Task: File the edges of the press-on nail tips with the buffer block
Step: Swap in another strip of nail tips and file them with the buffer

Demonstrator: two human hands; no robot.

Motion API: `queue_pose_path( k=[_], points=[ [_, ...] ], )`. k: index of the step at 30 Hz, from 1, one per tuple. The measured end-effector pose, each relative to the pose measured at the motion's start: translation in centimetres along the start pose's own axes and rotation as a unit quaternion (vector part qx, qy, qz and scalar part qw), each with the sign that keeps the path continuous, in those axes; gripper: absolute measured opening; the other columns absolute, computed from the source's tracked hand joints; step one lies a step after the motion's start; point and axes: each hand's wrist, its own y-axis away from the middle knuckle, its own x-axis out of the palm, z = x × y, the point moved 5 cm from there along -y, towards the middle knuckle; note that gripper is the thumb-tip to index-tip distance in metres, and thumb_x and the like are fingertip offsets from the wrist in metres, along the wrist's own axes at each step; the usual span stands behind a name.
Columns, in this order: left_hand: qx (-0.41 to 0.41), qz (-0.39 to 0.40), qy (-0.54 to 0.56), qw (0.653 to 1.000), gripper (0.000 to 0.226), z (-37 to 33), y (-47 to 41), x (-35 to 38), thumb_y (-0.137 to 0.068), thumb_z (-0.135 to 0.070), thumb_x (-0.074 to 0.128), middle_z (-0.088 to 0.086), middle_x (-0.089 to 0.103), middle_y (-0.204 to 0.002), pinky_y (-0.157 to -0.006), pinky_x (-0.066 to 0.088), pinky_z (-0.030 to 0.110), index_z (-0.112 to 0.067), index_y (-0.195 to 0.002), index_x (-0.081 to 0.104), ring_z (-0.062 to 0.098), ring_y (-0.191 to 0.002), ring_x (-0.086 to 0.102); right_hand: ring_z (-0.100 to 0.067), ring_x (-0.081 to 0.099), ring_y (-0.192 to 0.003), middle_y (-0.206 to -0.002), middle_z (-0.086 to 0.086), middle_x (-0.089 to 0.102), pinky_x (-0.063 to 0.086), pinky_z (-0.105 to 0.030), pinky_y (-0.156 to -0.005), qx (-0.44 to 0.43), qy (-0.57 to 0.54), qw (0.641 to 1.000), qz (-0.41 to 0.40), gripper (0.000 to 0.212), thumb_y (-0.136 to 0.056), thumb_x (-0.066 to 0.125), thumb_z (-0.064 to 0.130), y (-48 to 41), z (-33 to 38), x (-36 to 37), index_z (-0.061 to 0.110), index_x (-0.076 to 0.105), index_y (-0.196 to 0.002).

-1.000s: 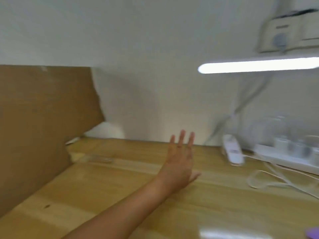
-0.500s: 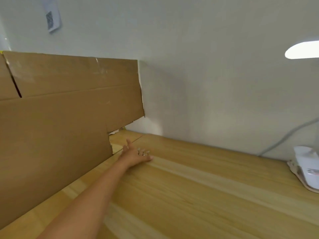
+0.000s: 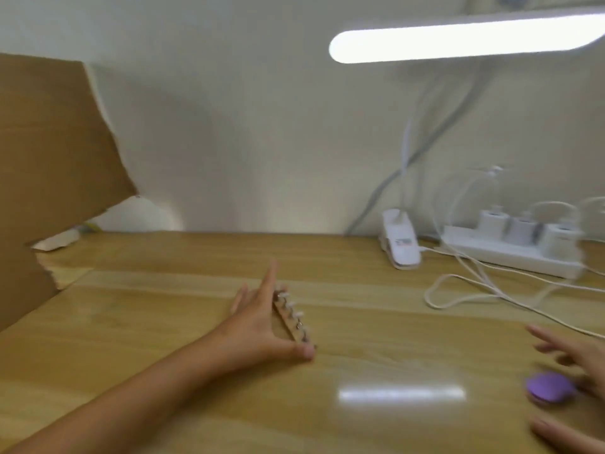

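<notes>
A short wooden strip carrying a row of pale press-on nail tips lies in the middle of the wooden desk. My left hand holds it, thumb at its near end and index finger stretched along its far side. A purple buffer block with a pale underside sits on the desk at the lower right. My right hand hovers around the block with fingers spread, blurred by motion. Whether it touches the block is unclear.
Brown cardboard stands along the left side. A lit desk lamp bar hangs overhead, its white clip base at the back. A white power strip with plugs and loose white cables fills the back right.
My left hand came back from the far left by the cardboard to the desk's middle and now holds the nail tip strip. The view swung right, bringing my right hand and the block in.
</notes>
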Motion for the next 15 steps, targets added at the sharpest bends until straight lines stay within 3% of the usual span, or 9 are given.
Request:
queue_pose_path(
  k=[2, 3, 5, 7, 9, 12, 15],
  points=[
    [0.071, 0.073, -0.005, 0.995, 0.138, -4.8, 2.8, 3.8, -0.054, -0.073, 0.077, -0.028, 0.015, -0.151, -0.110, -0.017, 0.026, -0.058, -0.125, -0.041, -0.024, -0.122, -0.032, -0.012, 0.057, -0.085, -0.111, 0.026, 0.054, 0.044, -0.034, -0.071, 0.003, 0.045, 0.998, 0.044, 0.082, -0.057, 0.072, 0.068, -0.7, 1.2, -1.2, 0.055, 0.043, -0.133],
    [0.102, 0.107, -0.021, 0.989, 0.136, -6.9, 3.9, 5.7, -0.054, -0.074, 0.074, -0.032, 0.013, -0.146, -0.105, -0.022, 0.020, -0.059, -0.121, -0.043, -0.033, -0.111, -0.034, -0.010, 0.054, -0.087, -0.110, 0.029, 0.051, 0.042, -0.037, -0.074, 0.019, 0.068, 0.997, 0.033, 0.088, -0.053, 0.063, 0.079, -1.0, 1.9, -2.2, 0.050, 0.042, -0.133],
    [0.147, 0.143, -0.088, 0.975, 0.135, -10.3, 5.4, 9.1, -0.061, -0.069, 0.063, -0.039, 0.005, -0.141, -0.099, -0.029, 0.011, -0.036, -0.127, -0.050, -0.028, -0.125, -0.026, -0.005, 0.047, -0.100, -0.110, 0.032, 0.046, 0.031, -0.036, -0.087, 0.032, 0.076, 0.995, 0.057, 0.088, -0.050, 0.052, 0.088, -0.3, 2.8, -3.3, 0.054, 0.038, -0.130],
    [0.158, 0.134, -0.125, 0.970, 0.114, -12.5, 5.8, 11.5, -0.078, -0.045, 0.051, -0.043, -0.001, -0.137, -0.097, -0.031, 0.011, -0.012, -0.112, -0.052, -0.016, -0.139, -0.008, 0.004, 0.038, -0.110, -0.109, 0.035, 0.039, 0.019, -0.025, -0.092, 0.035, 0.064, 0.994, 0.080, 0.085, -0.048, 0.040, 0.093, 0.1, 2.7, -3.2, 0.060, 0.028, -0.126],
    [0.159, 0.123, -0.130, 0.971, 0.101, -13.9, 5.9, 12.8, -0.088, -0.020, 0.047, -0.046, -0.005, -0.135, -0.104, -0.026, 0.015, -0.012, -0.106, -0.052, -0.017, -0.136, -0.003, 0.009, 0.032, -0.111, -0.106, 0.035, 0.037, 0.014, -0.020, -0.090, 0.039, 0.061, 0.994, 0.080, 0.079, -0.050, 0.035, 0.093, 0.1, 2.2, -3.1, 0.061, 0.026, -0.122],
    [0.166, 0.124, -0.134, 0.969, 0.103, -14.8, 6.4, 13.2, -0.084, -0.008, 0.044, -0.051, -0.020, -0.110, -0.103, -0.026, 0.014, -0.036, -0.109, -0.052, -0.022, -0.122, -0.006, 0.013, 0.030, -0.108, -0.102, 0.033, 0.038, 0.013, -0.021, -0.088, 0.039, 0.048, 0.996, 0.062, 0.066, -0.060, 0.041, 0.088, -0.1, 2.2, -2.7, 0.061, 0.028, -0.119],
    [0.177, 0.120, -0.153, 0.965, 0.112, -14.8, 6.6, 13.1, -0.081, -0.015, 0.054, -0.046, -0.014, -0.127, -0.106, -0.025, 0.017, -0.037, -0.108, -0.052, -0.015, -0.136, -0.009, 0.008, 0.036, -0.105, -0.099, 0.029, 0.042, 0.015, -0.022, -0.090, 0.034, 0.040, 0.998, 0.039, 0.053, -0.073, 0.052, 0.071, -0.3, 2.8, -2.5, 0.055, 0.033, -0.120]
  ],
)
